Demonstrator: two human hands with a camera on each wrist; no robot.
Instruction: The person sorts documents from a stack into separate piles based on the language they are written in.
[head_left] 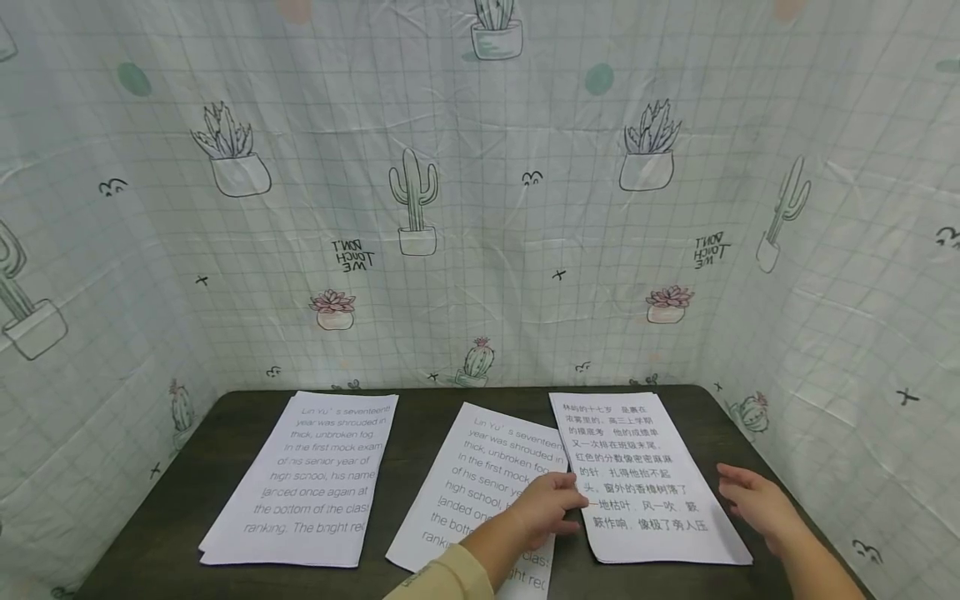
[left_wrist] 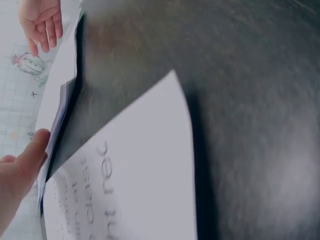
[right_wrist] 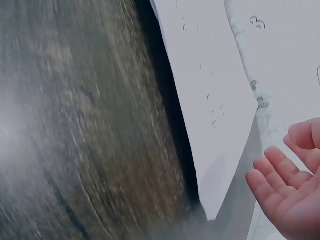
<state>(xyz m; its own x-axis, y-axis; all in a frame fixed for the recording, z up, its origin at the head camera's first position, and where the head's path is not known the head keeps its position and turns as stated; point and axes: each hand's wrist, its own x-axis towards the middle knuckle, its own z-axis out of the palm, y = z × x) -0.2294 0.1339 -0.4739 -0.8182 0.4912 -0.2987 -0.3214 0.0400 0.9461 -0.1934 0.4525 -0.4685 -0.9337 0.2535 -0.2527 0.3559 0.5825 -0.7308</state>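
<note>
The dark table (head_left: 187, 467) carries three lots of printed paper, and the work in hand looks to be sorting them by language. Taking the Chinese stack (head_left: 645, 475) at the table's right end as the landmark: far to its left lies the English stack (head_left: 307, 483), squared up and apparently finished. Between the two, just left of the Chinese stack and partly tucked under its left edge, lies a single English sheet (head_left: 472, 492), askew and not yet joined to either pile; I judge that this is what remains to be placed.

The left hand (head_left: 547, 504) rests at the left edge of the Chinese stack, thumb and fingers curled at that edge, seemingly pinching or lifting it; the left wrist view shows a fingertip (left_wrist: 37, 145) against the stacked sheet edges. The right hand (head_left: 757, 500) hovers just right of the Chinese stack, fingers spread and relaxed, holding nothing.
</note>
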